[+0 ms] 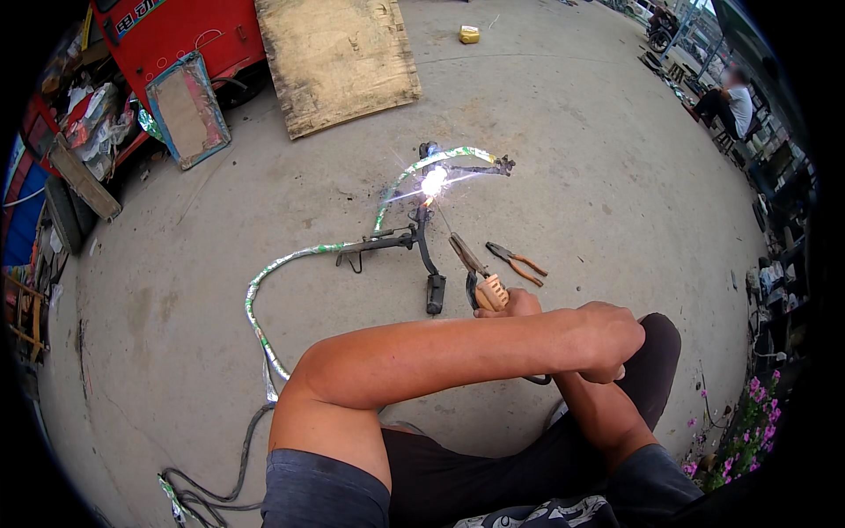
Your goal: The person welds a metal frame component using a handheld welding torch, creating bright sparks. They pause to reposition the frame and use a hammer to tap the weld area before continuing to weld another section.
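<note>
Shows, at left, a foil-wrapped cable (255,308) curving over concrete (176,352) to a dark metal frame (378,244), perhaps slack so as not to tug at it. Has that frame down on the concrete, ahead of the arms, likely for steadiness, with a bright arc (434,182) at its far part. Points a thin rod (444,215) at the arc from an electrode holder (495,294), its ribbed handle gripped in the right hand (524,304), seemingly well back from the heat. Has pliers (521,263) just beside, presumably for easy reach. Crosses left forearm (440,352) over the right, possibly as a brace, with left hand (609,339) curled into a fist near a knee (662,339); cannot tell if empty.
</note>
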Demonstrator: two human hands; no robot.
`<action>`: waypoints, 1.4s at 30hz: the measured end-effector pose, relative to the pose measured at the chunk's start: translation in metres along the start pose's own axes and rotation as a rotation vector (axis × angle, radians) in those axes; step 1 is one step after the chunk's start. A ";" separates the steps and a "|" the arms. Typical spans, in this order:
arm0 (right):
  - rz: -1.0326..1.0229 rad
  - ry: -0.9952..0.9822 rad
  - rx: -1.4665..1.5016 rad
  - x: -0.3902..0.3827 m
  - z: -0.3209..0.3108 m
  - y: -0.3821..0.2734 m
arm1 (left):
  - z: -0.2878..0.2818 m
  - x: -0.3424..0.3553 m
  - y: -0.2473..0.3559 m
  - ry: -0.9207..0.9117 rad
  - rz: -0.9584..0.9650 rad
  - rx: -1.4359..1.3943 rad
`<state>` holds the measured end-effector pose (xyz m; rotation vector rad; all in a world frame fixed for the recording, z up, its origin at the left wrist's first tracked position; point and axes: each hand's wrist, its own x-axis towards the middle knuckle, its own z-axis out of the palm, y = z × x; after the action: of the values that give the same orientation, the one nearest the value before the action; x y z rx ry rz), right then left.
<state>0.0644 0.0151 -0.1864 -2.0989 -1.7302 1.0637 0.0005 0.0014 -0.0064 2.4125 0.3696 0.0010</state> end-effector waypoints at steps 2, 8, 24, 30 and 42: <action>-0.002 -0.010 0.008 0.000 -0.001 0.001 | 0.000 0.001 0.001 -0.001 0.001 -0.003; 0.016 -0.001 0.013 -0.001 -0.001 -0.003 | 0.004 0.004 -0.001 0.000 0.007 0.000; 0.010 0.059 0.015 0.002 -0.001 -0.006 | 0.009 0.005 -0.008 0.061 0.073 -0.023; 0.024 -0.001 0.056 -0.004 -0.005 -0.007 | 0.006 0.002 -0.007 0.040 0.050 -0.021; 0.004 -0.001 0.037 -0.007 -0.006 -0.008 | 0.000 0.001 -0.001 -0.008 0.001 0.008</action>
<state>0.0620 0.0124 -0.1743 -2.0803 -1.6944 1.0893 0.0011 0.0021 -0.0071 2.4202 0.3655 -0.0094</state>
